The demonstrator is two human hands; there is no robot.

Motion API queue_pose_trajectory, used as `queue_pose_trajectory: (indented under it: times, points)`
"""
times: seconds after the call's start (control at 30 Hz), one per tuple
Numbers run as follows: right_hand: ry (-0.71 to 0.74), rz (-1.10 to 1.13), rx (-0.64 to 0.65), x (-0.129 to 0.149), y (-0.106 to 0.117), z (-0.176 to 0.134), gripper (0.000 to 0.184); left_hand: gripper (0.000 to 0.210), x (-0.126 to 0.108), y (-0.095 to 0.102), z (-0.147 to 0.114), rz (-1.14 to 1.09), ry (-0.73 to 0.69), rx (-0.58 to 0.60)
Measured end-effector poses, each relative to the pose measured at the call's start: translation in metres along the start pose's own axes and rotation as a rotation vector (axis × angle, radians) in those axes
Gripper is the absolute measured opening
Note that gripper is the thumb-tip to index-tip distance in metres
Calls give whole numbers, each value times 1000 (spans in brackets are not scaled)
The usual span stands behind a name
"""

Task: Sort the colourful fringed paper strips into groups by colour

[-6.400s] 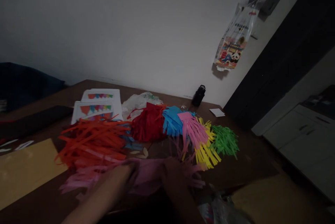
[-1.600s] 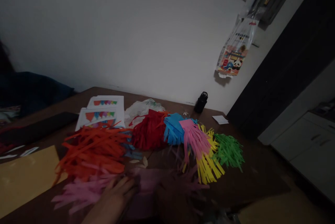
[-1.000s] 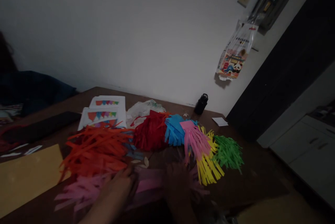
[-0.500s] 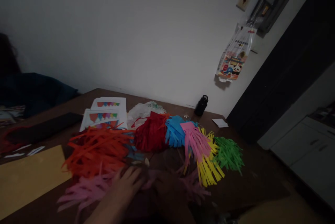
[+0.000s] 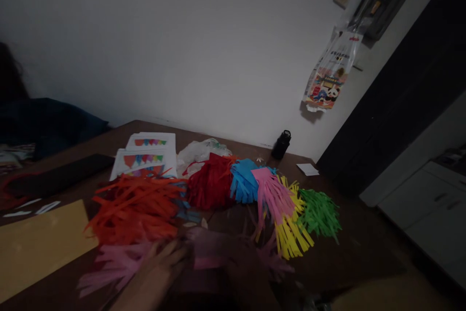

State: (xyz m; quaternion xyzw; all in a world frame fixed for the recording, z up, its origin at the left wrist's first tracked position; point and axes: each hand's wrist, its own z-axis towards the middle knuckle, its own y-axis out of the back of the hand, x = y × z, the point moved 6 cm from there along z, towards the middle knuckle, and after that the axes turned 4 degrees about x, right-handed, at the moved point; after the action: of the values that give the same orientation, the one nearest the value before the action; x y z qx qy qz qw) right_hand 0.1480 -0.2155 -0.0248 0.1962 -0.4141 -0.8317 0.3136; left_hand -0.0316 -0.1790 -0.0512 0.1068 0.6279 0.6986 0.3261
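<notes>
Hands-wise, left hand [image 5: 165, 257] presses flat and spread on the pink fringed paper strip [image 5: 120, 265] running sideways along the tabletop [image 5: 357, 248], right hand's [image 5: 243, 265] grip too dark to tell.

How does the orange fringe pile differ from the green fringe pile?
The orange pile has long, broad strips; the green pile has short, thin ones. Orange lies at the left end of the row, green at the right end. Orange spreads wider than green. Both are cut paper on the table.

Paper fringes spread across a table [image 5: 349, 248]

Fringe bundles [image 5: 255, 185] lie in a row mid-table; printed sheets [image 5: 145, 155] behind them at left, bottle [image 5: 281, 144] far right, card sheet [image 5: 36, 245] near left.
</notes>
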Motion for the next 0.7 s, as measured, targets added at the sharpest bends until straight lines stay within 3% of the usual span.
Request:
queue_pose_trajectory:
  times: [0.13, 0.27, 0.37, 0.7]
  points:
    - [-192, -22, -19, -12, -7, -8, 13, 33, -11, 21, 0, 8, 126, 119]
    - [-394, -86, 117, -26, -24, -8, 12, 39, -21, 34, 7, 35, 250, 143]
    - [-510, -93, 193, -30, -24, -4, 16, 37, -21, 34, 13, 37, 268, 151]
    - [-207, 81, 338, 11, -31, 20, 18, 26, -15, 24, 19, 48, 119, 15]
